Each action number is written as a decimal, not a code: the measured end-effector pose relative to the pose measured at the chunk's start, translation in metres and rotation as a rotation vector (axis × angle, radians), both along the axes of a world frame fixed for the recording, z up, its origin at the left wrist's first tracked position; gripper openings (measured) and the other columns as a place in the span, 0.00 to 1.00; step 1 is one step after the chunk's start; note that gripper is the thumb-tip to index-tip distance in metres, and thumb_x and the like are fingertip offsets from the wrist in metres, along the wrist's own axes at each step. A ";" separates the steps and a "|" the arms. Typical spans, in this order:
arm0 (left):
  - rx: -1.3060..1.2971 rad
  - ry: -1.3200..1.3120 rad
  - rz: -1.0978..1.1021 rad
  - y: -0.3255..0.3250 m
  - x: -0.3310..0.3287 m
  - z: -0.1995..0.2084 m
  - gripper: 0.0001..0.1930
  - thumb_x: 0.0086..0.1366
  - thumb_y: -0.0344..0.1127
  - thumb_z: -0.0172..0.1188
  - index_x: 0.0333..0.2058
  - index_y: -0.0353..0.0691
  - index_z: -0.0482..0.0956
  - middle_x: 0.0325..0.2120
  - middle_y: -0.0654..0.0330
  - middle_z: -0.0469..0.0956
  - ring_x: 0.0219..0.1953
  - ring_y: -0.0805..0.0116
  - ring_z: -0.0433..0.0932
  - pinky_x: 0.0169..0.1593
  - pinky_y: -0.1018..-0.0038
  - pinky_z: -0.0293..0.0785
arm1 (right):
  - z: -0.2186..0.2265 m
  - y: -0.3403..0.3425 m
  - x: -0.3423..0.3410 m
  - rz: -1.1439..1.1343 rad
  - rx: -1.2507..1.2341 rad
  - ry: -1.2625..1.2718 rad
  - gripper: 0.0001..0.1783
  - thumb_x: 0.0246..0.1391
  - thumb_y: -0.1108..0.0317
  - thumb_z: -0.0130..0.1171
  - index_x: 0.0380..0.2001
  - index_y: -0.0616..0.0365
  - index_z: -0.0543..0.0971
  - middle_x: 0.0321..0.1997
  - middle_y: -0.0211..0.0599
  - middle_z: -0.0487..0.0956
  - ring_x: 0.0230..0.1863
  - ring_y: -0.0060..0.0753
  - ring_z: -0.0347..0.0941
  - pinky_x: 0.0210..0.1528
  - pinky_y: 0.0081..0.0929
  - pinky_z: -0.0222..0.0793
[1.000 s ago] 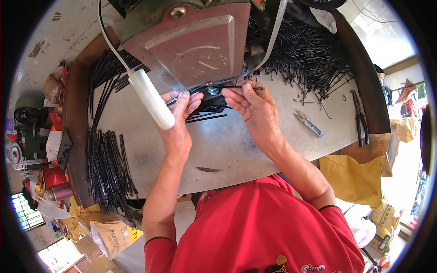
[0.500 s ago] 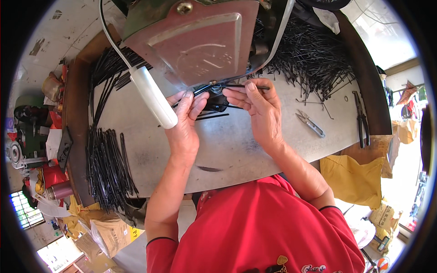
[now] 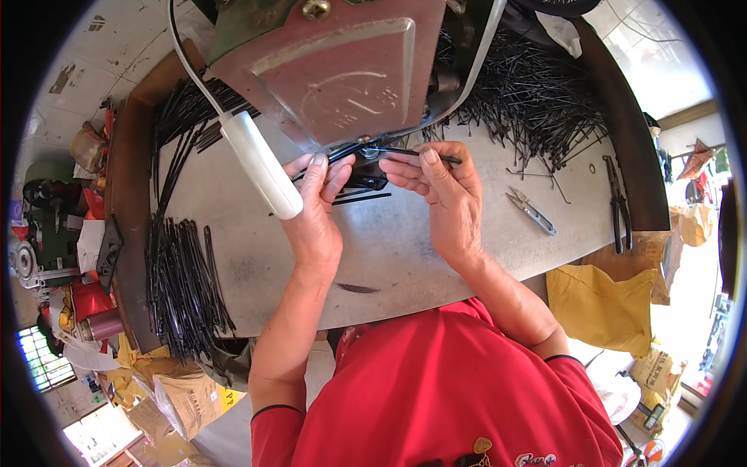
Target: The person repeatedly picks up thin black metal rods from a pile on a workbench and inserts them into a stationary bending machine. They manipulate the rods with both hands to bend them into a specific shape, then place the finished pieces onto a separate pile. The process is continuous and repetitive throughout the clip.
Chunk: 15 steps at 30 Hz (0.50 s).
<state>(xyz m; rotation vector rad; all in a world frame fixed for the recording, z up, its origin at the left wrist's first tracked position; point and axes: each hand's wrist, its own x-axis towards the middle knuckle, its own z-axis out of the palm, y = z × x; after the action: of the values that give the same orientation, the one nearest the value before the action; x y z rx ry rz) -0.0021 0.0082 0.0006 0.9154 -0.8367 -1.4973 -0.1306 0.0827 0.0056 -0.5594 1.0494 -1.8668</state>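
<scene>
Under the head of a sewing machine [image 3: 342, 70], both of my hands hold a thin black cord [image 3: 401, 151] near the needle area. My left hand [image 3: 317, 206] pinches it between thumb and fingers on the left side. On the right, my right hand [image 3: 447, 198] grips its other end, thumb on top and fingers underneath. The cord's middle passes by the presser area, where fine detail is too small to tell. A few loose black pieces [image 3: 362, 198] lie on the table [image 3: 405, 272] just below. A white tubular lamp [image 3: 262, 166] partly covers my left fingers.
A thick bundle of black cords [image 3: 183, 284] hangs over the table's left edge, with more cords [image 3: 177, 117] behind. A tangled heap of thin black pieces [image 3: 529, 93] fills the back right. Thread snips [image 3: 532, 211] and pliers [image 3: 617, 206] lie on the right, above a yellow bag [image 3: 603, 307].
My right hand has shifted slightly, and the cord's right end now points a little lower. My left hand stays nearly in place, still pinching.
</scene>
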 end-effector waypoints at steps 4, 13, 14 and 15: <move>0.041 0.094 0.082 -0.007 0.001 -0.005 0.10 0.63 0.23 0.54 0.41 0.31 0.63 0.35 0.46 0.76 0.36 0.55 0.82 0.40 0.74 0.83 | 0.000 0.007 0.004 -0.031 -0.037 0.184 0.11 0.66 0.66 0.44 0.41 0.64 0.65 0.43 0.55 0.77 0.46 0.44 0.78 0.50 0.34 0.74; 0.116 0.091 -0.030 0.001 -0.001 -0.003 0.07 0.63 0.24 0.55 0.38 0.32 0.67 0.35 0.49 0.77 0.38 0.57 0.82 0.42 0.76 0.83 | -0.006 -0.003 0.003 -0.044 -0.043 0.013 0.11 0.66 0.65 0.45 0.41 0.63 0.65 0.43 0.53 0.77 0.46 0.43 0.78 0.52 0.35 0.73; 0.116 0.098 -0.035 0.001 -0.001 -0.005 0.05 0.63 0.24 0.55 0.37 0.32 0.68 0.35 0.50 0.77 0.39 0.58 0.81 0.43 0.76 0.83 | -0.006 -0.003 0.003 -0.048 -0.051 0.012 0.11 0.66 0.65 0.45 0.41 0.63 0.65 0.43 0.53 0.77 0.46 0.43 0.78 0.52 0.35 0.73; 0.116 0.105 -0.042 0.001 -0.001 -0.006 0.04 0.64 0.24 0.54 0.36 0.33 0.70 0.35 0.51 0.77 0.40 0.59 0.81 0.44 0.76 0.82 | -0.007 -0.003 0.003 -0.049 -0.053 0.014 0.11 0.65 0.65 0.46 0.42 0.63 0.65 0.43 0.52 0.77 0.46 0.43 0.78 0.52 0.35 0.73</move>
<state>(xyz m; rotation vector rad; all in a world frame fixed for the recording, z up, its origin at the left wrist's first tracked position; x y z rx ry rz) -0.0029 0.0091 -0.0056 0.9002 -0.7021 -1.6293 -0.1279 0.0793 -0.0016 -0.5832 1.0341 -1.9409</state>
